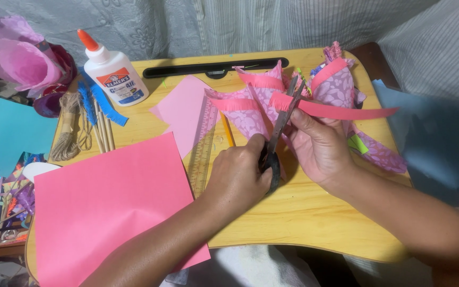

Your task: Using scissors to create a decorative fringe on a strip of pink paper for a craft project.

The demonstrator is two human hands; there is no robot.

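My left hand [237, 178] grips the black handles of a pair of scissors [281, 125], blades pointing up and away. The blades close on a long pink paper strip [346, 111] with a fringed edge. My right hand [319, 149] pinches that strip just right of the blades. Under and behind the hands lie several pink patterned paper cones [256, 114] trimmed with fringed pink strips, on a yellow wooden lap desk [304, 212].
A large pink paper sheet [107, 207] covers the desk's left front. A lighter pink sheet [184, 109], a clear ruler [204, 146], a pencil [227, 130], a white glue bottle [111, 72], wooden sticks [102, 130], blue fringe and twine [67, 133] lie nearby. Blue paper [436, 143] sits right.
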